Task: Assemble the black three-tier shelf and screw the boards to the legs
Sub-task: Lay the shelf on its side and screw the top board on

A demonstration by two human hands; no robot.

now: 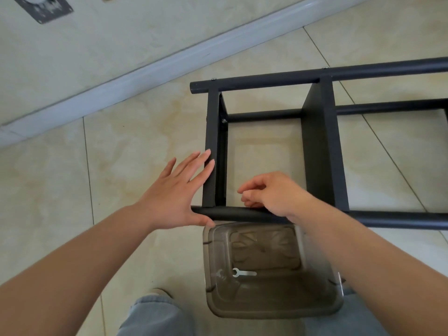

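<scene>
Two boards stand fixed between round black legs; the shelf (317, 146) lies on its side on the tiled floor (145, 132). Left hand (177, 190), fingers spread flat, presses the end board (210, 146). Right hand (274, 195) hangs loosely curled over the near leg (242, 214); whether it pinches anything cannot be told. Judged rigid, moderately heavy, smooth-coated; grip at the legs beside a board joint. A wrench (243, 273) sits in the clear bin (271, 309).

Clear bin (271, 309) on tiled floor (121, 146)
</scene>
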